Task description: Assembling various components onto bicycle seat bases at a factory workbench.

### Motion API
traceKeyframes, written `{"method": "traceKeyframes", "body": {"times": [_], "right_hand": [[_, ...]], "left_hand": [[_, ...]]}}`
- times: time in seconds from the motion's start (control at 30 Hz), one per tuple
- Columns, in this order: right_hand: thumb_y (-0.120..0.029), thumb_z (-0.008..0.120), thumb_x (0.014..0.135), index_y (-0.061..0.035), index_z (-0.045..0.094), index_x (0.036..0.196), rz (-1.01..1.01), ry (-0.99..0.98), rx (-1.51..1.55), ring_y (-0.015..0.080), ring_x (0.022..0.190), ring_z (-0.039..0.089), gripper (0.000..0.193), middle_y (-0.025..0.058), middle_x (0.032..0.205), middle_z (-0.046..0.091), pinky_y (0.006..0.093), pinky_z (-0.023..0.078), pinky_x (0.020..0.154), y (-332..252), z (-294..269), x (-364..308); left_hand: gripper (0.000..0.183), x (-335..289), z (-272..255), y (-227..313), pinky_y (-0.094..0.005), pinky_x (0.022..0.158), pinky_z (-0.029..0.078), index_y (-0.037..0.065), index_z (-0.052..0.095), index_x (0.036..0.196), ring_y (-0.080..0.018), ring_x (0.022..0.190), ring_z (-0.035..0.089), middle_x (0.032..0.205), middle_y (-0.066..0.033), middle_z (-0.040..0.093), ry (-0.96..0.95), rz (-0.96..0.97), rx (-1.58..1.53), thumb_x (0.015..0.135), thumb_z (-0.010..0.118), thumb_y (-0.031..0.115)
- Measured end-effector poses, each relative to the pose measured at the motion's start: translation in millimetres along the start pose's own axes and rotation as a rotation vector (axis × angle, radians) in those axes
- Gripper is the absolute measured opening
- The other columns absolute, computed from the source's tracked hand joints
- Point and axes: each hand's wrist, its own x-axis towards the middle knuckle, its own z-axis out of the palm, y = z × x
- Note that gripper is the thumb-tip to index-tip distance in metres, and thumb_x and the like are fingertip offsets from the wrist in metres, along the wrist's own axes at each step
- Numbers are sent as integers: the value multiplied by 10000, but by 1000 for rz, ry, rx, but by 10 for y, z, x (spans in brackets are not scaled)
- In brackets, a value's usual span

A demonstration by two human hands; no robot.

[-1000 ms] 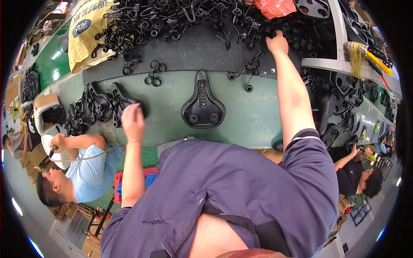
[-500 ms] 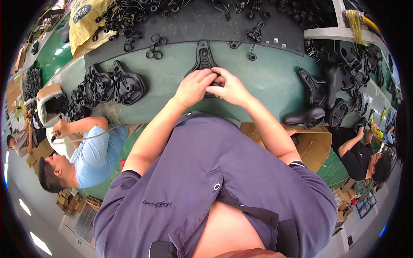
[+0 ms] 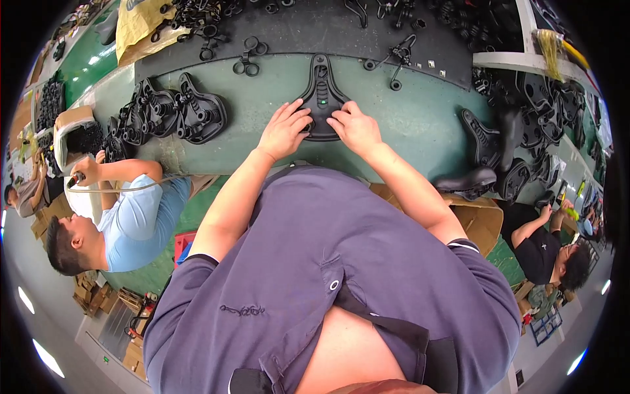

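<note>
A black bicycle saddle point(image 3: 321, 121) lies underside up on the green bench in front of me, its narrow nose pointing away. A small bright green spot shows in the middle of it. My left hand point(image 3: 282, 131) grips its left edge, fingers laid over the rim. At the opposite edge my right hand point(image 3: 357, 131) holds on, with bent fingertips on the wide rear part. Beyond the saddle lie black joined rings point(image 3: 250, 56) and a black wire-like frame with round ends point(image 3: 398, 56).
Several black saddle bases point(image 3: 200, 111) stand at the left of the bench. More saddles point(image 3: 482, 138) are piled at the right. A black mat point(image 3: 295, 36) with loose parts covers the far side. Co-workers sit on both sides; one in a light blue shirt point(image 3: 141, 220) holds a tool.
My hands, together over the saddle's middle before, have parted to its two side edges. The saddle's middle and the green spot now show. The whole view has shifted slightly.
</note>
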Motion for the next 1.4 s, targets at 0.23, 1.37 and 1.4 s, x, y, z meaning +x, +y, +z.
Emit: {"method": "traceKeyframes", "body": {"times": [0.23, 1.37, 1.4], "right_hand": [[-314, 730, 981, -131, 750, 1063, 73, -42, 62, 340, 781, 711, 201, 111, 1024, 637, 469, 597, 680, 23, -74, 11], [-130, 735, 781, -73, 343, 1568, 740, -138, -87, 485, 1150, 660, 881, 259, 1402, 487, 555, 560, 997, 921, -370, -433], [-132, 742, 774, -52, 419, 1515, 650, -6, -37, 425, 1053, 691, 812, 221, 1281, 556, 519, 583, 907, 935, -342, -486]], "left_hand": [[408, 271, -296, -82, -519, 1174, 429, 59, 656, 1196, -397, 1347, 558, 1299, -148, 663, -72, 40, -76, 864, 797, 249], [178, 333, -450, -121, -256, 630, 556, 102, 782, 1165, -87, 757, 664, 1115, 17, 742, -183, -469, -812, 1040, 707, 205], [182, 302, -347, -82, -271, 640, 574, 85, 778, 1160, -107, 770, 685, 1141, 2, 737, -202, -406, -779, 1034, 708, 197]]}}
